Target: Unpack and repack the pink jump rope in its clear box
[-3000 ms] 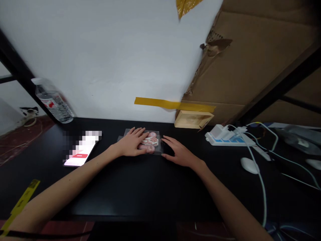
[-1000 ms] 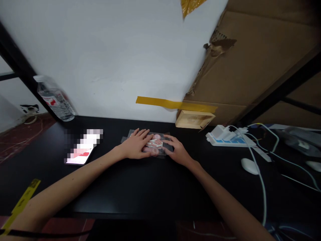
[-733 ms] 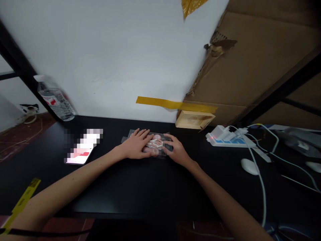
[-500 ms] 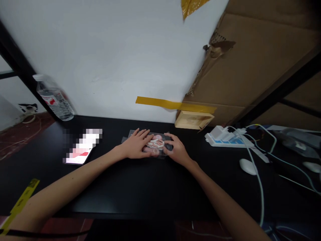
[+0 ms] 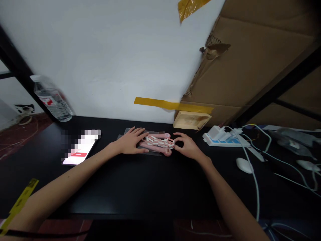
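A jump rope (image 5: 160, 142) lies sideways on the black desk, with two pink handles and a folded cord of white and pink beads. Its left part is inside or beneath a clear plastic bag (image 5: 129, 130); the right handle ends stick out beyond it. Flat across the bag, my left hand (image 5: 131, 142) rests with fingers spread, hiding part of the rope. My right hand (image 5: 187, 145) has its thumb and forefinger curled at the right end of the beaded cord, seemingly gripping it.
At the left lie a lit phone (image 5: 80, 150) and a clear water bottle (image 5: 52, 100) against the wall. A shallow cardboard box (image 5: 192, 120) stands behind. To the right are a power strip (image 5: 223, 139), a white mouse (image 5: 243, 165) and loose cables (image 5: 256, 187).
My right hand has moved right, and the jump rope has slid partly out of the bag with it. My left hand remains on the bag, slightly farther left.
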{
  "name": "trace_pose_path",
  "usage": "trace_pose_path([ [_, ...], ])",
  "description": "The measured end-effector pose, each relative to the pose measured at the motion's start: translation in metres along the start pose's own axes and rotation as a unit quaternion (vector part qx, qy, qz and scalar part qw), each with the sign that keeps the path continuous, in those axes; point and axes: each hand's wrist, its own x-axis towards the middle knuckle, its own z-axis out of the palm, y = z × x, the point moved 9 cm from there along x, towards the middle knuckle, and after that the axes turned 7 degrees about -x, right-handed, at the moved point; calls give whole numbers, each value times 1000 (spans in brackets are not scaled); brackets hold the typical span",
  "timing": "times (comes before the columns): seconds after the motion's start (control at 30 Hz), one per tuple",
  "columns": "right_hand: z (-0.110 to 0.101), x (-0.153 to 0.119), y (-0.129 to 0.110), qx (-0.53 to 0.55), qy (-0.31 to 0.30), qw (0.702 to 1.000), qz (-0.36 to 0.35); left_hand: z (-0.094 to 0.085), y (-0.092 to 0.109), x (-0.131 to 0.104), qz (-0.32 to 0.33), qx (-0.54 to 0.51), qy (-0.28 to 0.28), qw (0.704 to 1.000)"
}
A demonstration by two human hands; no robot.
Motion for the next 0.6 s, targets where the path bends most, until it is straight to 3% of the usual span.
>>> trace_pose_path([
  [0.13,-9,-3,-11,65,10,997,-44,-1,1,-1,2,5,7,1000],
  [0.23,1,-7,-28,87,-38,992,-88,-1,2,-1,3,5,11,1000],
  [0.37,23,-11,-38,48,-82,990,-103,-2,3,-2,5,-6,19,1000],
  [0.6,30,-9,-34,-16,-59,995,-81,-1,2,-1,3,3,14,1000],
])
